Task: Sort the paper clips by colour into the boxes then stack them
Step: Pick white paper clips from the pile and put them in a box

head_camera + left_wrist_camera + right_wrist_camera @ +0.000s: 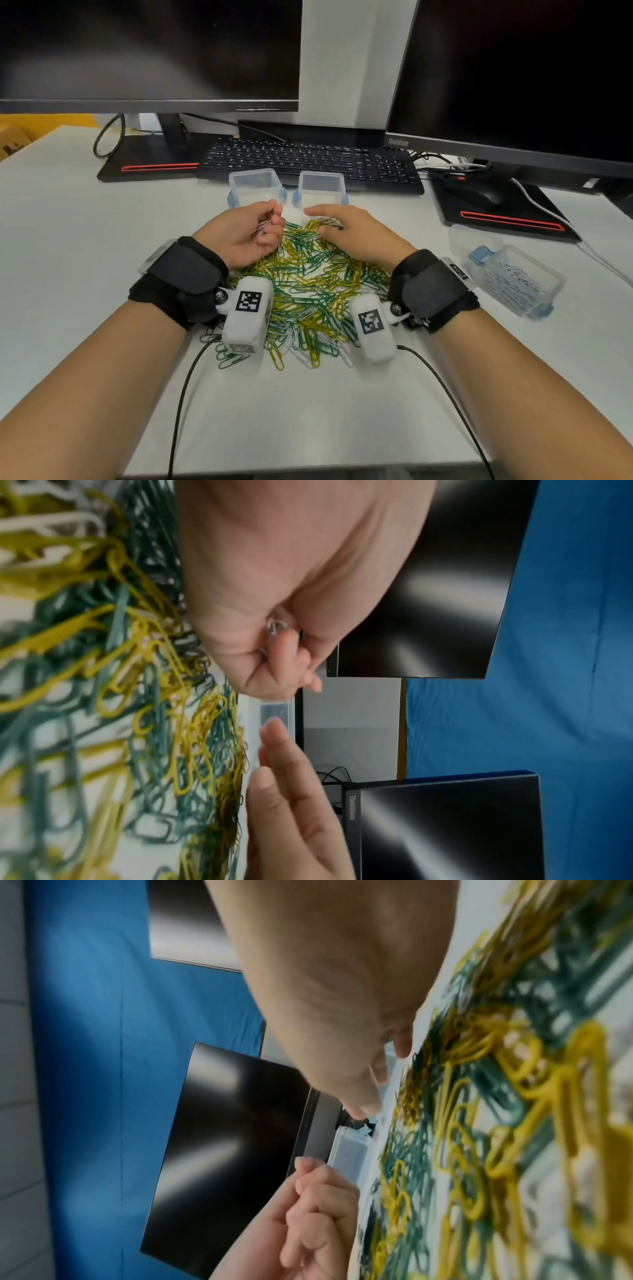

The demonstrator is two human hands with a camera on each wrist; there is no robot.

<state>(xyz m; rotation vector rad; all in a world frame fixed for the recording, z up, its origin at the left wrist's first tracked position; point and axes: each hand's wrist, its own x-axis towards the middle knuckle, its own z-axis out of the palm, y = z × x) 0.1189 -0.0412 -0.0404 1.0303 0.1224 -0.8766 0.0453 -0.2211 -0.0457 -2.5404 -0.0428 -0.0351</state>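
A loose pile of yellow, green and white paper clips (308, 291) lies on the white desk between my wrists. My left hand (270, 224) is curled at the pile's far left edge and grips a small bunch of white clips (261, 232); in the left wrist view these white clips (273, 628) peek out between palm and fingers. My right hand (320, 222) hovers over the pile's far edge, fingers loosely straight, tips touching yellow clips and holding nothing. Two empty clear boxes (255, 186) (322, 188) stand just beyond the hands.
At the right, a clear box with white clips (517, 282) and blue latches lies by a loose lid (474, 240). Behind the boxes sit a black keyboard (308, 161), two monitors, and a mouse (479, 195) on its pad. Cables trail from both wrist cameras.
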